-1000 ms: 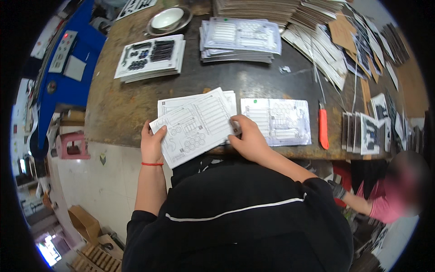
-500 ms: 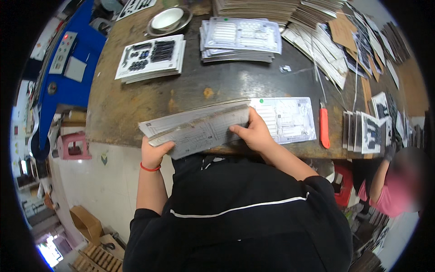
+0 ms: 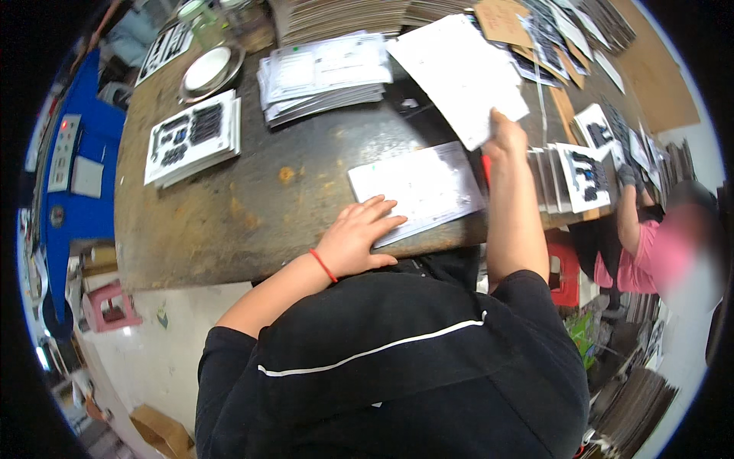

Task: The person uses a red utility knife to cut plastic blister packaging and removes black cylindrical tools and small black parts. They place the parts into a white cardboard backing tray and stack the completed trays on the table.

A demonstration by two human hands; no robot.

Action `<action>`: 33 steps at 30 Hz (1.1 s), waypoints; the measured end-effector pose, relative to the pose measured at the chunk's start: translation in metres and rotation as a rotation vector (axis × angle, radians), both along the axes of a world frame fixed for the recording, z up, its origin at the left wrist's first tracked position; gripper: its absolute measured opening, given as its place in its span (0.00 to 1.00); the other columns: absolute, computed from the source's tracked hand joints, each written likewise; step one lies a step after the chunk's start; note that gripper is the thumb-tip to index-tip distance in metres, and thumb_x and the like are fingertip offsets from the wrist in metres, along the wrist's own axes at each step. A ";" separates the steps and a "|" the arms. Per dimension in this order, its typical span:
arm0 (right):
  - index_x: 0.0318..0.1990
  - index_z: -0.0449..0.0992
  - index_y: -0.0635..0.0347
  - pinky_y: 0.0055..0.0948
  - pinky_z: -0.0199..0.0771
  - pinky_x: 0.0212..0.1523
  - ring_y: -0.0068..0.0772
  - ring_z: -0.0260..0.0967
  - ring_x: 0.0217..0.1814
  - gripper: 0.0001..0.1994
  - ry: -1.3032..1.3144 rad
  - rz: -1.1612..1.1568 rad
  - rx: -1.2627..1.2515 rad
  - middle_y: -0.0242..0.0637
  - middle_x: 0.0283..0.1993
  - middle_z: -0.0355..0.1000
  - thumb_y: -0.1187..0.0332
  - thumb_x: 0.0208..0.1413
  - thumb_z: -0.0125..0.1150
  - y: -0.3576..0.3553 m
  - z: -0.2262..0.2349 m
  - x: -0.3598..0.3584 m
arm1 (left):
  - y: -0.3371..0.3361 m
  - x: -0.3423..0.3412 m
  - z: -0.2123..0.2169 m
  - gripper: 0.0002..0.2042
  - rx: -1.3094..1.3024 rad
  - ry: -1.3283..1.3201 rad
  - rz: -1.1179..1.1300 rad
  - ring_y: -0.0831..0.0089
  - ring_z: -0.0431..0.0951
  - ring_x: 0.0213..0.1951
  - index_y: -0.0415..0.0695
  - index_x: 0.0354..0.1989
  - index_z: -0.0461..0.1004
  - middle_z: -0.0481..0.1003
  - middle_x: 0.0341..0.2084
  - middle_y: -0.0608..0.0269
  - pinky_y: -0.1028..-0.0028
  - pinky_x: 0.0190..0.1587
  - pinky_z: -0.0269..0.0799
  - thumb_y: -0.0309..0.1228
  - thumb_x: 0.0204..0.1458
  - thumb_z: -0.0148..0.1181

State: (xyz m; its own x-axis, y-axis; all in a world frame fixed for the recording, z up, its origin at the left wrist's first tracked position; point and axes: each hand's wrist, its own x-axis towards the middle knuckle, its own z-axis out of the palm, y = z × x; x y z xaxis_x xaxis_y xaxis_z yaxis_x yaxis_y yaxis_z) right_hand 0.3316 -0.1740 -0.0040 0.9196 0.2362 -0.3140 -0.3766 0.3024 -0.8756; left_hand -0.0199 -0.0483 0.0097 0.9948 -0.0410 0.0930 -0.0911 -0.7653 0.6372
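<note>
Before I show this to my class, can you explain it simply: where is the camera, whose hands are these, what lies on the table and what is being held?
There is no machine here. A wide fisheye camera worn on a person's head looks down at their own arms, so straight edges bend near the rim. The dark shape at the bottom is that person's black top.

The left hand, with a red band at the wrist, rests flat on a white printed sheet at the near edge of a worn dark worktable. The right hand holds up a plain white sheet by its lower corner, above the table.

Farther back lie a stack of white cards with black parts, a pile of printed sheets and a round metal dish. More cards stand along the right. A second person in pink works at the right edge.
</note>
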 end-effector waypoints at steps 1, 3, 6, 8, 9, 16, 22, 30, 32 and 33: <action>0.61 0.63 0.68 0.49 0.74 0.57 0.48 0.71 0.58 0.19 0.029 -0.020 0.037 0.51 0.60 0.68 0.74 0.63 0.53 0.007 -0.001 0.001 | -0.006 0.010 -0.011 0.31 0.086 0.039 -0.005 0.58 0.58 0.69 0.52 0.62 0.69 0.63 0.65 0.55 0.53 0.68 0.53 0.42 0.47 0.69; 0.64 0.60 0.72 0.51 0.72 0.56 0.48 0.66 0.61 0.28 0.098 0.128 -0.179 0.56 0.61 0.65 0.68 0.60 0.59 -0.002 0.003 -0.005 | -0.017 0.029 -0.033 0.30 0.259 0.110 -0.013 0.58 0.55 0.70 0.53 0.64 0.67 0.60 0.67 0.55 0.51 0.69 0.50 0.44 0.51 0.65; 0.67 0.58 0.69 0.41 0.69 0.58 0.43 0.65 0.63 0.34 -0.240 0.141 -0.532 0.52 0.62 0.65 0.66 0.55 0.63 -0.023 0.014 -0.039 | -0.013 0.056 -0.042 0.27 0.358 0.075 0.043 0.58 0.55 0.70 0.54 0.64 0.66 0.60 0.67 0.56 0.52 0.70 0.50 0.43 0.55 0.61; 0.59 0.68 0.71 0.29 0.69 0.56 0.34 0.68 0.58 0.27 -0.442 0.113 -0.472 0.49 0.58 0.69 0.68 0.53 0.65 -0.051 0.007 -0.062 | -0.007 0.076 -0.044 0.25 0.375 0.051 0.059 0.59 0.56 0.70 0.53 0.63 0.67 0.60 0.68 0.56 0.51 0.70 0.50 0.40 0.56 0.60; 0.58 0.70 0.69 0.30 0.70 0.54 0.32 0.70 0.55 0.24 -0.379 0.224 -0.365 0.45 0.54 0.73 0.70 0.54 0.63 -0.064 0.020 -0.078 | -0.004 0.084 -0.044 0.25 0.384 0.047 0.060 0.59 0.56 0.70 0.53 0.62 0.67 0.59 0.68 0.56 0.51 0.70 0.50 0.40 0.56 0.60; 0.50 0.75 0.67 0.24 0.74 0.45 0.25 0.74 0.43 0.12 -0.330 0.239 -0.294 0.39 0.43 0.78 0.73 0.60 0.60 -0.167 0.016 -0.117 | 0.013 0.144 -0.045 0.19 0.492 -0.056 0.168 0.55 0.67 0.62 0.48 0.58 0.71 0.67 0.61 0.49 0.57 0.64 0.62 0.26 0.56 0.56; 0.39 0.78 0.63 0.20 0.71 0.33 0.20 0.70 0.29 0.07 -0.416 -0.322 -0.428 0.33 0.32 0.77 0.70 0.63 0.57 -0.277 0.005 -0.074 | -0.034 0.164 -0.021 0.21 0.150 -0.301 0.347 0.53 0.70 0.57 0.44 0.54 0.73 0.72 0.54 0.50 0.59 0.61 0.64 0.28 0.49 0.60; 0.31 0.78 0.65 0.19 0.65 0.30 0.14 0.64 0.28 0.07 -0.395 -0.126 -0.690 0.25 0.26 0.71 0.71 0.59 0.61 -0.296 -0.021 -0.064 | -0.152 0.206 -0.035 0.16 0.219 -0.194 -0.158 0.60 0.74 0.44 0.53 0.43 0.77 0.69 0.40 0.60 0.63 0.42 0.74 0.37 0.44 0.68; 0.33 0.79 0.65 0.19 0.65 0.29 0.16 0.66 0.28 0.07 -0.400 -0.229 -0.621 0.27 0.27 0.72 0.71 0.60 0.60 -0.313 -0.034 -0.055 | -0.150 0.226 -0.032 0.10 0.286 -0.252 -0.189 0.62 0.74 0.41 0.52 0.38 0.77 0.68 0.36 0.62 0.63 0.39 0.74 0.35 0.46 0.64; 0.34 0.79 0.65 0.19 0.65 0.30 0.16 0.66 0.28 0.06 -0.387 -0.274 -0.593 0.27 0.27 0.73 0.72 0.61 0.59 -0.324 -0.035 -0.049 | -0.143 0.235 -0.037 0.08 0.358 -0.260 -0.176 0.61 0.74 0.40 0.51 0.37 0.77 0.69 0.35 0.61 0.63 0.39 0.74 0.34 0.47 0.61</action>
State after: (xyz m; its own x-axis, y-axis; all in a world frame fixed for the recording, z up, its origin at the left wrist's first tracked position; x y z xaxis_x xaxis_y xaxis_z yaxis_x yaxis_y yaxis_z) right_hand 0.2823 -0.4977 -0.0393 0.9914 -0.1247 0.0401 0.0115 -0.2215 -0.9751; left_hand 0.2147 -0.1909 -0.0269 0.9156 -0.2816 0.2869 -0.3603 -0.8913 0.2751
